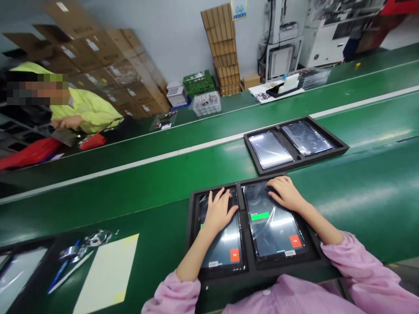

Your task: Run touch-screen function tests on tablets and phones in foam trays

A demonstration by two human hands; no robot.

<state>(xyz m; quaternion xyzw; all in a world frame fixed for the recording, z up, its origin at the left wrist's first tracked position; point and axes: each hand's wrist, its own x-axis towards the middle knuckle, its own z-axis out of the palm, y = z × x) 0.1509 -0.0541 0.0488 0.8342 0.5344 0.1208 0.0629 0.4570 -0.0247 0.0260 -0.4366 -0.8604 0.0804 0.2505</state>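
Note:
A black foam tray (248, 267) lies in front of me on the green belt with two tablets side by side in it. My left hand (218, 212) rests flat on the left tablet (223, 248), fingers spread over the upper part of the screen. My right hand (285, 193) lies with fingers apart on the top of the right tablet (273, 226). Each screen shows a green bar and an orange button near its lower right corner. Neither hand holds anything.
A second black tray (334, 150) with two dark tablets sits further along the belt. White sheets (106, 272) and plastic film (77, 255) lie at lower left. Another person in a yellow jacket (87, 111) works across the line, before stacked cardboard boxes (108, 56).

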